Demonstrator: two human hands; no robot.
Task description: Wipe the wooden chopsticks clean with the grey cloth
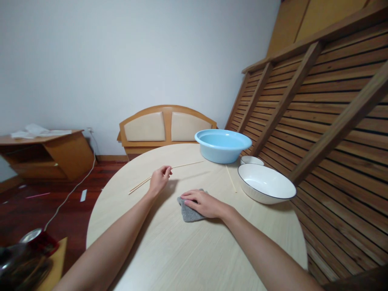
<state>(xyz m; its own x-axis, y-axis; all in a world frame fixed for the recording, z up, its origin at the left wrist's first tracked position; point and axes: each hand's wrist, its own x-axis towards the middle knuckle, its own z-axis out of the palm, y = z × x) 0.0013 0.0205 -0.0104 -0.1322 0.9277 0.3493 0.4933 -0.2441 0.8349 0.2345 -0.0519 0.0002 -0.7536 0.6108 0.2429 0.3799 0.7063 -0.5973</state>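
Left hand [160, 179] has grip closed around thin sticks [140, 185]; right hand [202, 203] presses grey cloth [190, 213] on bench [182, 258].

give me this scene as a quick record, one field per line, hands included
left hand: closed around thin sticks; exact number unclear
right hand: on the gray cloth
surface: round pale table
basin: light blue basin, far side of the table
bowls: large white bowl with a dark rim, small bowl just behind it
loose stick: on the table, between the cloth and the large white bowl
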